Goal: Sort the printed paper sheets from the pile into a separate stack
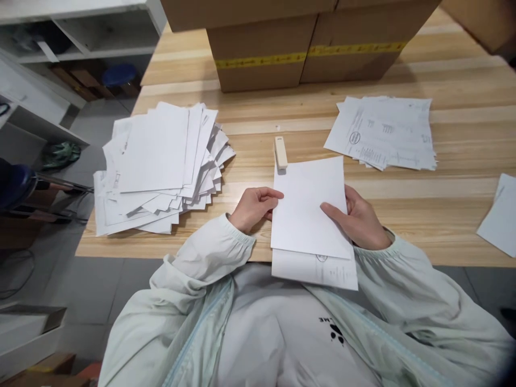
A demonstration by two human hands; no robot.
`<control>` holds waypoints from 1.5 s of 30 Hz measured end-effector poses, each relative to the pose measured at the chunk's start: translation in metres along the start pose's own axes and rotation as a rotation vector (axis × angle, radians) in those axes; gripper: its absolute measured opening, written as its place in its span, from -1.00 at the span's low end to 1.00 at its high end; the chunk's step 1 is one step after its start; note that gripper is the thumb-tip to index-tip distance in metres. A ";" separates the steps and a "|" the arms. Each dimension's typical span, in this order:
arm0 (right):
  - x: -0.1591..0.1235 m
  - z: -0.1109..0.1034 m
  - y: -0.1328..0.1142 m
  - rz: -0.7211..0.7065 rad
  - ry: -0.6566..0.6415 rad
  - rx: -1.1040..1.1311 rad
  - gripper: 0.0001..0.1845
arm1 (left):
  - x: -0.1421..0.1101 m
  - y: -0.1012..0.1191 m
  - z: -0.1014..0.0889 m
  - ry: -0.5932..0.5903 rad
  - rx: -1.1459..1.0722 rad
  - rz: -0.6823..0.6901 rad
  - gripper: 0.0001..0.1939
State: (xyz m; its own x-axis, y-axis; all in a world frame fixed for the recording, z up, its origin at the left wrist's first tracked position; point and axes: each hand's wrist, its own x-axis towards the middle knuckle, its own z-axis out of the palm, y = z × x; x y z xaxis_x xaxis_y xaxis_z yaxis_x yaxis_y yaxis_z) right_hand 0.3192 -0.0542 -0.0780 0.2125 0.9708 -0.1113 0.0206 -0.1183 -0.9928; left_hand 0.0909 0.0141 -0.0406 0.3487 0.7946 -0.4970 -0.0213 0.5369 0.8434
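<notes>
At the bottom centre we have papers (308, 212) over the table's near edge; our right hand (360, 220) pinches their right side; our left hand (256, 207) touches their left edge, its grip unclear; a stapler (280, 153) sits at their top left corner; a messy paper pile (155, 156) lies left; cardboard boxes (262, 59) stand at top centre.
</notes>
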 end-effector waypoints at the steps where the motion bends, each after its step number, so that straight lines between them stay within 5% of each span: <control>1: 0.002 0.001 0.001 -0.013 0.011 0.011 -0.31 | 0.001 0.001 0.000 0.000 0.009 0.011 -0.87; 6: 0.003 -0.001 -0.002 -0.001 0.060 0.019 -0.37 | -0.006 0.000 -0.002 -0.032 0.020 0.018 -0.78; 12: -0.055 -0.024 -0.014 0.219 -0.029 -0.158 -0.68 | -0.047 -0.019 -0.002 -0.098 -0.185 -0.122 -0.05; 14: -0.066 -0.023 -0.021 0.090 0.169 -0.191 -0.79 | -0.056 -0.020 -0.001 -0.145 -0.247 -0.127 -0.01; 18: -0.042 0.003 -0.046 -0.472 0.700 -0.037 -0.83 | -0.058 -0.011 0.000 -0.270 -0.301 0.056 -0.29; 21: -0.009 0.033 -0.058 -0.705 0.779 0.146 -0.80 | -0.054 -0.012 0.002 -0.256 -0.385 0.260 -0.34; 25: 0.003 0.073 -0.047 -0.609 0.745 0.244 -0.74 | -0.048 -0.027 0.013 -0.100 -0.403 0.339 -0.28; 28: -0.008 0.081 -0.034 -0.453 0.630 0.278 -0.65 | -0.044 -0.033 0.017 0.084 -0.322 0.391 -0.39; 33: -0.013 0.015 -0.028 -0.303 0.365 0.384 -0.64 | -0.048 -0.019 -0.006 0.314 -0.099 0.579 -0.66; 37: -0.013 -0.037 -0.028 -0.260 0.145 0.102 -0.64 | -0.051 -0.010 -0.022 0.342 0.074 0.713 -0.81; 40: -0.017 -0.034 -0.029 -0.263 0.105 -0.111 -0.58 | -0.047 -0.009 -0.019 0.347 0.093 0.715 -0.82; 45: -0.011 -0.010 -0.024 -0.384 0.141 -0.028 -0.68 | -0.042 -0.008 -0.013 0.303 0.066 0.749 -0.76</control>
State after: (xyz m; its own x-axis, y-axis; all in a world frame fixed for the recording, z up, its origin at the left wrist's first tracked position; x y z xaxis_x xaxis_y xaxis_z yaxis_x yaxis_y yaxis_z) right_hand 0.3257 -0.0644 -0.0526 0.3158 0.9076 0.2768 0.1511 0.2399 -0.9590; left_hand 0.0645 -0.0201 -0.0286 -0.0052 0.9839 0.1788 -0.0904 -0.1786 0.9798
